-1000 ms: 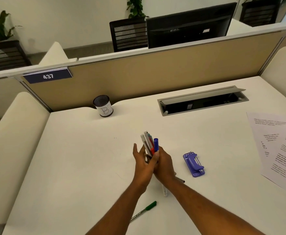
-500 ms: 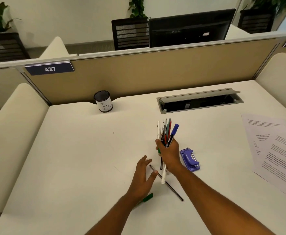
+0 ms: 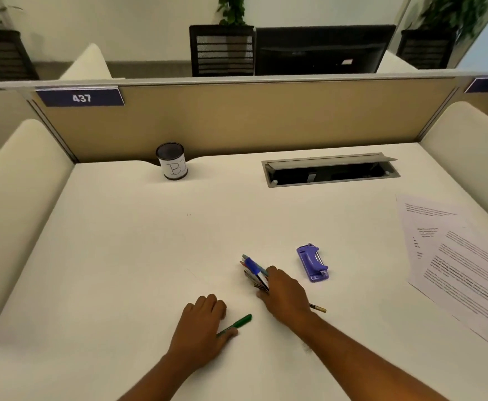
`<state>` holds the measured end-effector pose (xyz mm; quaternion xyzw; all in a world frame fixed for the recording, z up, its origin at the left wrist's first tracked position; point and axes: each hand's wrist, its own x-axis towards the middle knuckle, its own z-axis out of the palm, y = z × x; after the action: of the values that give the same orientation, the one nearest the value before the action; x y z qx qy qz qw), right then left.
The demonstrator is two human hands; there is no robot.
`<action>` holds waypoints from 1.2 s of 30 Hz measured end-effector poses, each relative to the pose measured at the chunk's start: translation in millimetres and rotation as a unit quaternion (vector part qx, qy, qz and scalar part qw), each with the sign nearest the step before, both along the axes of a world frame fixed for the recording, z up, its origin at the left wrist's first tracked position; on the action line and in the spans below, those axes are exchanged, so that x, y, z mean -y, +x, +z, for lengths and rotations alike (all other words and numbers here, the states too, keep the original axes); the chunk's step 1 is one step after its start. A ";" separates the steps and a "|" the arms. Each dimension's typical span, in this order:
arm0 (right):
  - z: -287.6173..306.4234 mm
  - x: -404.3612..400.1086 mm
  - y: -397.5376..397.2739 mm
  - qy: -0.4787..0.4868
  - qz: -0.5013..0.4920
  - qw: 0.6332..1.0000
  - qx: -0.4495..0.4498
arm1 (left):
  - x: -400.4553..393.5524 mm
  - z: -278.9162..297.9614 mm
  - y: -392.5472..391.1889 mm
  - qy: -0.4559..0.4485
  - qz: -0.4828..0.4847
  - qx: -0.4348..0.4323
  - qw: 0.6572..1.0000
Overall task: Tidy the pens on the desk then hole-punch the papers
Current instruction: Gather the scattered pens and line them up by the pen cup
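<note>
My right hand is low on the white desk, closed around a bundle of pens whose tips fan out up and to the left. A thin pen end sticks out from under its wrist side. My left hand lies curled over a green pen, fingers on its lower end, the cap end showing. A purple hole punch sits just right of the bundle. Printed papers lie overlapped at the right edge. A black pen cup labelled B stands at the back left.
An open cable tray is set into the desk at the back right. A tan divider panel closes off the far side, with padded cream side screens left and right. A monitor and chairs stand beyond it.
My right hand dropped from holding the pen bundle upright to laying it low against the desk. My left hand moved back and down onto the green pen.
</note>
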<state>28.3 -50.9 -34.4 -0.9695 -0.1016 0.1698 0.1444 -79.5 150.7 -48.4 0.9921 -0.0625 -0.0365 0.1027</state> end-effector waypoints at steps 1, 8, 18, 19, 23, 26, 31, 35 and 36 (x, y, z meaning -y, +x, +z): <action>-0.3 -3.4 -3.4 -0.011 0.003 1.000 0.009 | -4.2 1.1 -2.3 0.007 0.008 -0.010 1.000; 1.5 -16.7 -1.4 -0.071 0.035 0.996 0.043 | 4.6 8.9 11.5 -0.036 0.160 -0.081 0.983; 12.6 -32.1 19.6 0.373 -0.191 0.891 -0.174 | 58.9 37.9 53.2 -0.624 0.398 -0.221 0.635; 12.7 -37.7 19.5 0.396 -0.202 0.879 -0.174 | 60.3 38.9 56.4 -0.640 0.393 -0.222 0.622; 14.9 -65.4 21.6 0.441 -0.199 0.861 -0.153 | 52.1 46.2 71.4 -0.685 0.452 -0.215 0.529; 19.0 -96.0 25.0 0.458 -0.195 0.855 -0.145 | 32.9 44.6 83.8 -0.673 0.469 -0.170 0.547; 18.8 -154.3 42.4 0.495 -0.231 0.820 -0.173 | -15.6 37.7 107.2 -0.671 0.438 -0.108 0.589; 17.3 -204.2 61.5 0.518 -0.262 0.787 -0.207 | -61.1 30.5 126.2 -0.657 0.426 -0.061 0.619; 16.3 -216.5 67.6 0.524 -0.263 0.781 -0.215 | -72.5 28.8 132.2 -0.657 0.428 -0.054 0.618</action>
<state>95.9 165.6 -18.1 -0.6719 0.1175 0.2501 0.6872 52.7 223.2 -19.6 0.5707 0.3671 0.0088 0.7345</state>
